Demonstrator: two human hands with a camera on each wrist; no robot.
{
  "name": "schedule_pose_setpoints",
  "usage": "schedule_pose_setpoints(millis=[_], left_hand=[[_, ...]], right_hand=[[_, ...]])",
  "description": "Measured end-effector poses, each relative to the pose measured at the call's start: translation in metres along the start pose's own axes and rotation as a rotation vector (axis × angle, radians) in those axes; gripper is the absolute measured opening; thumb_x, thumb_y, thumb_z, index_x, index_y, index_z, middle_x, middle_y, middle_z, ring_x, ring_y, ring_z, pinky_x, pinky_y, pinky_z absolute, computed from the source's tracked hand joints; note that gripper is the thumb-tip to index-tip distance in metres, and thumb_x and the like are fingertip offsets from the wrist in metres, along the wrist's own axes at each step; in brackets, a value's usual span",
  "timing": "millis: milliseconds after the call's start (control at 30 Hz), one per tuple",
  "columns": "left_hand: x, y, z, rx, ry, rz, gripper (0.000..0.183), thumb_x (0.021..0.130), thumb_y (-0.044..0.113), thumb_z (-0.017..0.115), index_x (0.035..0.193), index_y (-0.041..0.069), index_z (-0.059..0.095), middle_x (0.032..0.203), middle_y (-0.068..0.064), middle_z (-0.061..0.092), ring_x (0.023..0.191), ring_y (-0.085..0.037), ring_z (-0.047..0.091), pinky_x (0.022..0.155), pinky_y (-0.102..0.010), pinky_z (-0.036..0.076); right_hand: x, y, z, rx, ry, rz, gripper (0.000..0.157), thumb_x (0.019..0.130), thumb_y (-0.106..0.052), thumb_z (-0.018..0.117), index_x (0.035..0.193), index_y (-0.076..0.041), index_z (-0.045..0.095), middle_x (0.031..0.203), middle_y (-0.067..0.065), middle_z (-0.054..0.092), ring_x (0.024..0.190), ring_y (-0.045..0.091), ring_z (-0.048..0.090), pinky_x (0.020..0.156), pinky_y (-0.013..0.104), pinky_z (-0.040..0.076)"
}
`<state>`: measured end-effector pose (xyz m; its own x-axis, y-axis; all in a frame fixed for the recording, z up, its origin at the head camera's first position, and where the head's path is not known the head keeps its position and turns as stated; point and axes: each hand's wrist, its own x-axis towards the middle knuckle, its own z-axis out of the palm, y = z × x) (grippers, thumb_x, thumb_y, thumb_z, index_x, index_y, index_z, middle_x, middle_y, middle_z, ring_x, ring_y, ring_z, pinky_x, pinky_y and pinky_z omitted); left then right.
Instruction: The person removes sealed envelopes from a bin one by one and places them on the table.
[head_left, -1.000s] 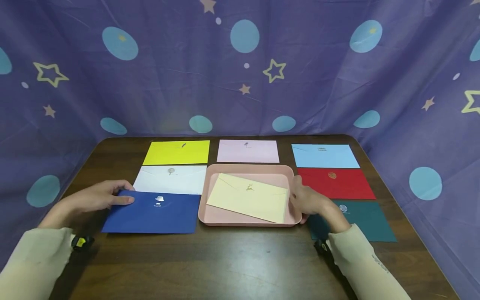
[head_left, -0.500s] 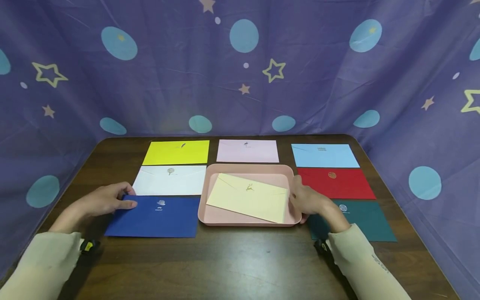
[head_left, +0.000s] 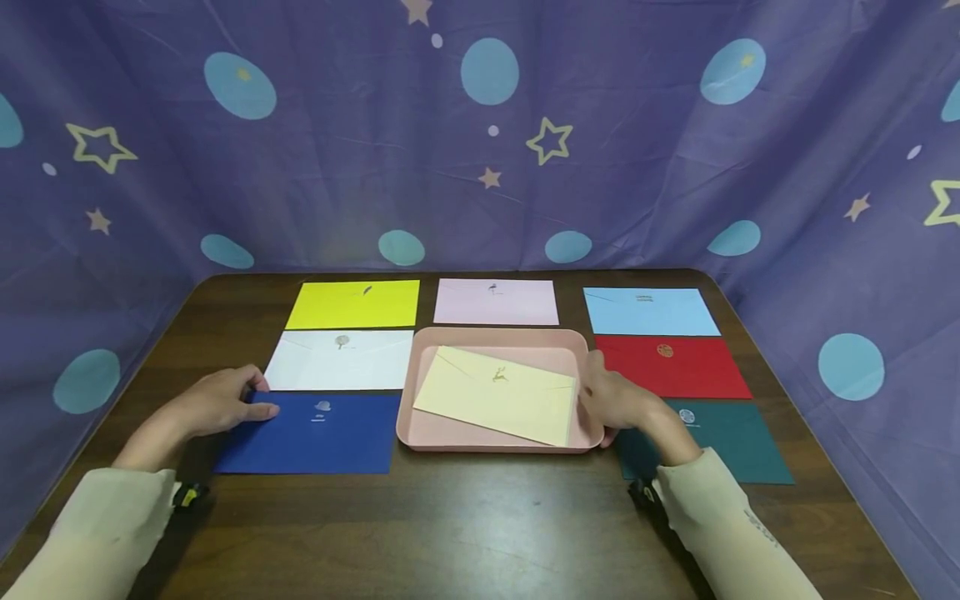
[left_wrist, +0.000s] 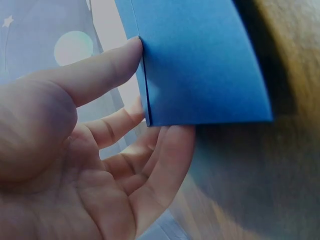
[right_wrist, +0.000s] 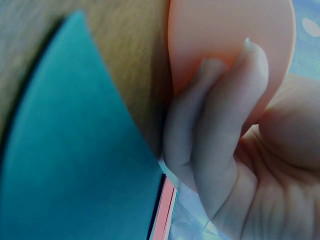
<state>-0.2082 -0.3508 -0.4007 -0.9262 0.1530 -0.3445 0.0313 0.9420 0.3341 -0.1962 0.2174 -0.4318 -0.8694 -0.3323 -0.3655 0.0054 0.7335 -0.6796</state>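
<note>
My left hand [head_left: 212, 407] is at the upper left corner of a blue envelope [head_left: 322, 442] with a small hat print. In the left wrist view the thumb [left_wrist: 112, 65] lies over its flap edge, while the other fingers bend behind and along its short side. My right hand [head_left: 618, 396] grips the right wall of a shallow pink tray [head_left: 498, 337]; curled fingers [right_wrist: 220, 115] press its outside in the right wrist view. Inside the tray a cream envelope [head_left: 487, 400] with a gold deer lies at a slant.
Behind the blue envelope lie a white envelope [head_left: 345, 367] and a yellow one [head_left: 352, 306]. A pale pink envelope [head_left: 495, 308] lies behind the tray. Light blue [head_left: 648, 317], red [head_left: 675, 371] and dark green [head_left: 738, 442] envelopes form a column at the right.
The blue envelope has come nearer to me, from overlapping the white envelope's front edge to lying just in front of it. My left hand has shifted right with it; my right hand has stayed still.
</note>
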Motion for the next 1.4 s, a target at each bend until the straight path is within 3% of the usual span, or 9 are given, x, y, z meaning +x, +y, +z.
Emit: schedule_pose_setpoints(millis=[867, 1400], left_hand=[[0.0015, 0.0011, 0.0039, 0.017, 0.011, -0.023, 0.057, 0.093, 0.038, 0.082, 0.116, -0.006, 0.054, 0.102, -0.023, 0.052, 0.096, -0.041, 0.053, 0.079, -0.049, 0.045], [0.0029, 0.0036, 0.0043, 0.009, 0.013, -0.013, 0.052, 0.095, 0.032, 0.081, 0.116, -0.007, 0.053, 0.098, -0.019, 0.051, 0.092, -0.037, 0.054, 0.077, -0.044, 0.046]], right_hand=[[0.0003, -0.0012, 0.0003, 0.007, 0.007, 0.008, 0.055, 0.107, -0.012, 0.058, 0.142, 0.004, 0.019, 0.083, 0.014, 0.06, 0.051, 0.027, 0.067, 0.051, 0.035, 0.058], [0.0005, -0.002, 0.0004, 0.001, 0.01, 0.028, 0.06, 0.107, -0.013, 0.058, 0.146, 0.003, 0.015, 0.083, 0.014, 0.06, 0.052, 0.027, 0.068, 0.052, 0.035, 0.059]])
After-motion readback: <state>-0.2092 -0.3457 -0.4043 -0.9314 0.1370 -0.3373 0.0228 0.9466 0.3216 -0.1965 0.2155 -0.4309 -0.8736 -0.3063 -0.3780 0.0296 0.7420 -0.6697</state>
